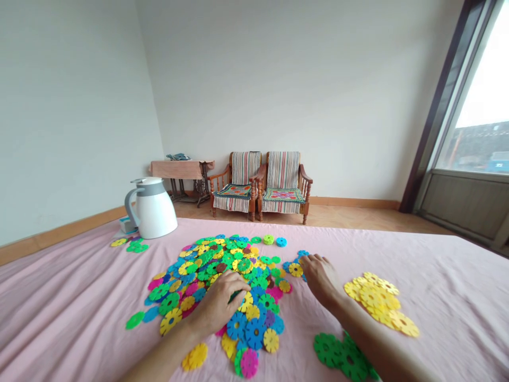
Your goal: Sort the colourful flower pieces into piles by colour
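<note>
A loose heap of flower-shaped plastic discs (207, 260) in green, yellow, blue, pink, purple and brown is spread over the pink cloth. My left hand (222, 294) rests over the heap's near middle, with a gap between thumb and index finger beside a yellow disc (246, 301). No disc shows clearly in its grasp. At the heap's right edge, my right hand (318, 273) reaches over a few blue and yellow discs (295, 269), fingers stretched forward and tips partly hidden.
A yellow disc pile (374, 297) lies right of my right forearm, and green discs (338, 354) lie partly under it. A small lime stack (269, 240) and a blue stack (281, 242) sit beyond the heap. The white jug (155, 212) stands far left.
</note>
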A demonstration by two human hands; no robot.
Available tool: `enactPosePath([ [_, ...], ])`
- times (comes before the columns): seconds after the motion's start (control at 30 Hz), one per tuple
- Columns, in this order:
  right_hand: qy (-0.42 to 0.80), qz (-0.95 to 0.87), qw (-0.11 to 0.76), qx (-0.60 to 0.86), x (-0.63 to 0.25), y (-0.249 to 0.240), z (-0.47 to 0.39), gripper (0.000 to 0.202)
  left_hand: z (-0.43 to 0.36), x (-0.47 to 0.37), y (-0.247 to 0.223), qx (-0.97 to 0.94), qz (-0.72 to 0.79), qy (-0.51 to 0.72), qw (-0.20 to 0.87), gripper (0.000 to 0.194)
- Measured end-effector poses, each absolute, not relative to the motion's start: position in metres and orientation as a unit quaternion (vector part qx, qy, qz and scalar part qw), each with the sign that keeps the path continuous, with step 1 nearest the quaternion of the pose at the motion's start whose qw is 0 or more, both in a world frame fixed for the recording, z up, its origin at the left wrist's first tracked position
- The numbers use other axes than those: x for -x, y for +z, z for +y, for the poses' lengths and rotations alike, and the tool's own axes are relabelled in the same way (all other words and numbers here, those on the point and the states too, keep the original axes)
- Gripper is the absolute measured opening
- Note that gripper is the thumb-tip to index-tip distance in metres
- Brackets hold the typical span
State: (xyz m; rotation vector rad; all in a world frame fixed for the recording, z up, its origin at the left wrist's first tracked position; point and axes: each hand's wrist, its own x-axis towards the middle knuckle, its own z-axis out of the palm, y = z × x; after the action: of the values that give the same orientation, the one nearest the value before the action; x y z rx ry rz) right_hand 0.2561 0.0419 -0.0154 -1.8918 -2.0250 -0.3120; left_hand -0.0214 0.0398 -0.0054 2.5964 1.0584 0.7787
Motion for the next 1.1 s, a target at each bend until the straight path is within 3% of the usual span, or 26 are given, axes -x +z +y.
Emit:
enactPosePath([
  [0.5,-0.144,-0.508,0.237,0.815,-0.377,-0.010,-0.007,0.039,0.042,0.021,-0.008,-0.885,0.361,0.272,0.112,0.019],
  [0.63,-0.098,-0.571,0.292,0.761,-0.352,-0.011,0.003,0.034,0.040,0.020,-0.006,-0.884,0.366,0.268,0.117,0.019],
  [0.9,-0.029,-0.705,0.258,0.660,-0.260,-0.019,0.038,0.024,0.039,0.022,-0.003,-0.888,0.358,0.263,0.119,0.020],
  [1.1,-0.013,-0.715,0.250,0.652,-0.247,-0.022,0.050,0.019,0.040,0.022,-0.005,-0.890,0.359,0.258,0.111,0.019],
])
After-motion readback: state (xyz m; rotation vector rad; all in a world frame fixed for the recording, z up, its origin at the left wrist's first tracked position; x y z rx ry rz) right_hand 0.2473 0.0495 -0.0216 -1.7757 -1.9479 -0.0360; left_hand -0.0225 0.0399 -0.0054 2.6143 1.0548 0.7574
